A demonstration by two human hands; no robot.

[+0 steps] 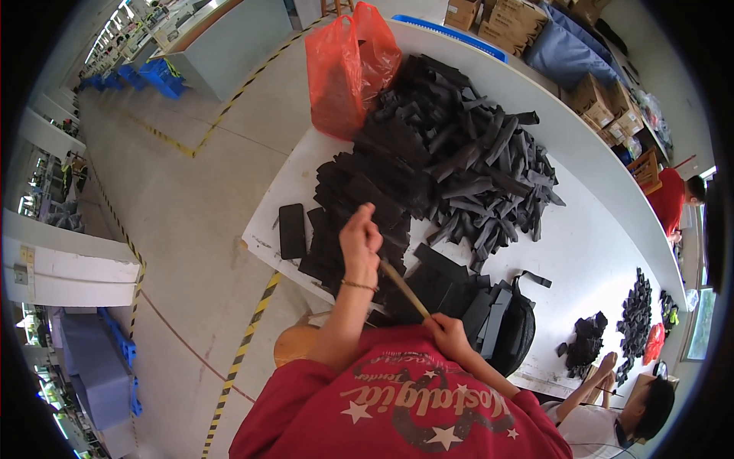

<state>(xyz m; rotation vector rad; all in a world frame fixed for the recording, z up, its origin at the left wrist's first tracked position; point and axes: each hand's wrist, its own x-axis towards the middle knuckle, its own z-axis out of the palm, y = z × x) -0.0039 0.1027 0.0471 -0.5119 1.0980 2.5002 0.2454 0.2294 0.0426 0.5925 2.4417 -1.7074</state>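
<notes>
Both hands' fingers pinch a thin wooden stick (404, 288) near a red plastic bag (348, 65).

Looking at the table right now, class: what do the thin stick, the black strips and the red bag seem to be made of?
Thin stick: probably wood or bamboo, pale tan, matte, straight and rigid.
Black strips: likely fabric or soft foam, dull black, limp and bent in the heap.
Red bag: thin plastic film, glossy, translucent, crinkled.

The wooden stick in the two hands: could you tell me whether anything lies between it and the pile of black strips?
Nothing visible does. The wooden stick runs from the right hand to the left hand, directly over the black strips.
</notes>
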